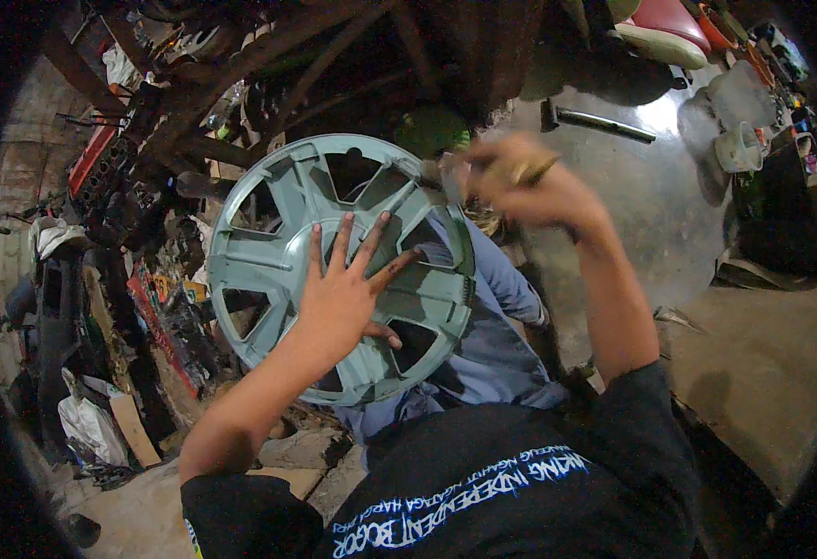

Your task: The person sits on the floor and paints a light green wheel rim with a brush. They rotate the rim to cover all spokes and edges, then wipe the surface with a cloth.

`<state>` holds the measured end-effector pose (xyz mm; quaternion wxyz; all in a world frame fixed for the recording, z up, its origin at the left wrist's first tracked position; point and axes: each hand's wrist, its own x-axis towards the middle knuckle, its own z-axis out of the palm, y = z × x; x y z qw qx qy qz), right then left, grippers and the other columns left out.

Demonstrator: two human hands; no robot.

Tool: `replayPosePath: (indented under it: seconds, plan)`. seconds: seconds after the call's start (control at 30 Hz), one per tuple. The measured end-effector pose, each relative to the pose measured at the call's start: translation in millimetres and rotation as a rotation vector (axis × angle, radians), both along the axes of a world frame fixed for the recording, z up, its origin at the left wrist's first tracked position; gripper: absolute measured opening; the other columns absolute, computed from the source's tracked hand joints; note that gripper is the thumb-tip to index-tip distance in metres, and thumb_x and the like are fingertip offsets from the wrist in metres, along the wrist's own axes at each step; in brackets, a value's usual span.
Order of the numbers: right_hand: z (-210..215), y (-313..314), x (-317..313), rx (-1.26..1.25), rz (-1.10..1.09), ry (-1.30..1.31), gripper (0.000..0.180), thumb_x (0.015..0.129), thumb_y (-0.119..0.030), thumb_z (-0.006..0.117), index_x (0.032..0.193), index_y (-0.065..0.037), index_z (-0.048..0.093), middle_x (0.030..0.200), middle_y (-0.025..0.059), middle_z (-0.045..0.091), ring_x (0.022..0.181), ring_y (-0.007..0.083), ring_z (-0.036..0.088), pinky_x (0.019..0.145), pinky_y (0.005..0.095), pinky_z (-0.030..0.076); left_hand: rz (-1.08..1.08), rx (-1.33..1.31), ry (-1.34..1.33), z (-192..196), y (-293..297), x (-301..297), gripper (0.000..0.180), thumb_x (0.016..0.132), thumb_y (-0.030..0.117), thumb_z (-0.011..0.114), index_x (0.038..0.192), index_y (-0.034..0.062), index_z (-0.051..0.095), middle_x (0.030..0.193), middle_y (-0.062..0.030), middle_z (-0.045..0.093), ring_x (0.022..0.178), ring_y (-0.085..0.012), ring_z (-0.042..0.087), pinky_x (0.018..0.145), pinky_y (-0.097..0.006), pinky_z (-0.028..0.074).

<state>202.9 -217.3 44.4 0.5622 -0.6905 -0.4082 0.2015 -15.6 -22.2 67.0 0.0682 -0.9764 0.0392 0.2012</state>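
Note:
A grey-green plastic wheel cover (258,250) lies tilted across my lap, its spoked, ribbed side toward me. Flat on its middle rests my left hand (341,296), fingers spread wide and gripping nothing. At the cover's upper right rim my right hand (530,186) is closed and smeared by motion. It holds a small tool with a yellowish handle (533,171); the working end is too blurred to name and appears at or close to the rim.
Metal parts and clutter crowd the left, with a white plastic bag (90,424) and a brown board (135,430). Dark beams (325,56) cross above the cover. On the right floor are a dark bar (604,125) and a whitish bucket (738,149).

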Motion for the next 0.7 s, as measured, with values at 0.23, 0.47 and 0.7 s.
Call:
replayPosePath:
  seconds: [0.23, 0.47, 0.7]
  plan:
    - [-22, -53, -3, -0.182, 0.364, 0.127, 0.031, 0.092, -0.027, 0.069, 0.114, -0.006, 0.072, 0.074, 0.0041, 0.068, 0.056, 0.0115, 0.058, 0.049, 0.0261, 0.046, 0.031, 0.012, 0.046, -5, 2, -1, 0.124, 0.048, 0.070, 0.079, 0.155, 0.0441, 0.022, 0.167, -0.0076, 0.004, 0.151, -0.0439, 0.007, 0.117, -0.067, 0.004]
    - [-1, -18, -34, -0.019, -0.351, 0.189, 0.025, 0.085, -0.019, 0.073, 0.107, -0.007, 0.072, 0.089, 0.0156, 0.069, 0.081, 0.0272, 0.068, 0.074, 0.0348, 0.054, 0.040, 0.033, 0.057, 1, -6, 2, 0.127, 0.049, 0.070, 0.079, 0.156, 0.0457, 0.016, 0.167, -0.0078, 0.002, 0.151, -0.0441, 0.006, 0.117, -0.067, 0.003]
    - [-28, 25, -57, 0.046, -0.457, -0.331, 0.028, 0.082, -0.007, 0.069, 0.108, 0.001, 0.062, 0.080, 0.0214, 0.063, 0.071, 0.0403, 0.062, 0.064, 0.0441, 0.048, 0.055, -0.086, -0.009, -6, 0, -5, 0.121, 0.056, 0.065, 0.080, 0.157, 0.0436, 0.016, 0.167, -0.0095, 0.000, 0.150, -0.0450, 0.008, 0.118, -0.065, 0.006]
